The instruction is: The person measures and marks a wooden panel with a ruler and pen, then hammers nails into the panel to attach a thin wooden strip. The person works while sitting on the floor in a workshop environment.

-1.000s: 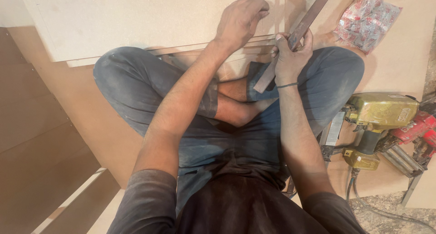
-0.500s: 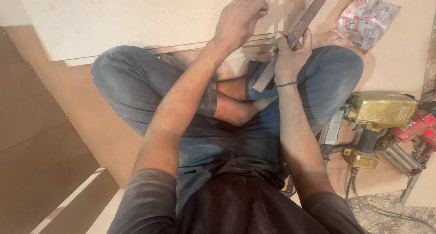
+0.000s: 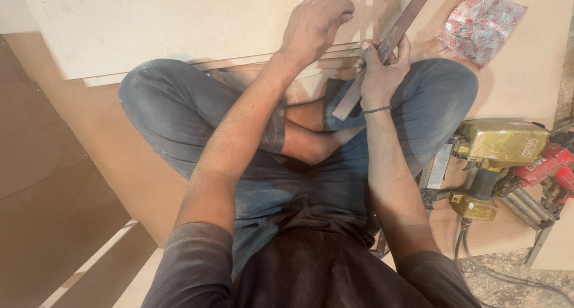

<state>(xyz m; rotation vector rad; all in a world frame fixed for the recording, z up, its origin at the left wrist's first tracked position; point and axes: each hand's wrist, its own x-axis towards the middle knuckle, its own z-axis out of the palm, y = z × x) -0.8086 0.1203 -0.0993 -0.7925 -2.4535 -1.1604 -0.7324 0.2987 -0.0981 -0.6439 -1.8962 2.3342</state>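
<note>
I sit cross-legged on a brown board. My left hand (image 3: 317,24) rests knuckles-up, fingers curled, pressing on a pale flat board (image 3: 173,27) that lies across in front of my knees. My right hand (image 3: 382,69) is wrapped around a long flat metal bar (image 3: 397,30), which slants from above my ankle up to the top edge of the view, beside the pale board's right end. The bar's top end is cut off by the frame.
A yellow pneumatic nail gun (image 3: 496,152) with a hose lies by my right knee, and a red tool (image 3: 553,170) next to it. A red-and-white packet (image 3: 481,24) sits at the top right. Dark brown boards (image 3: 54,182) lie to the left.
Both hands stay almost where they were; the bar and pale board keep the same position. Only the view shifts slightly.
</note>
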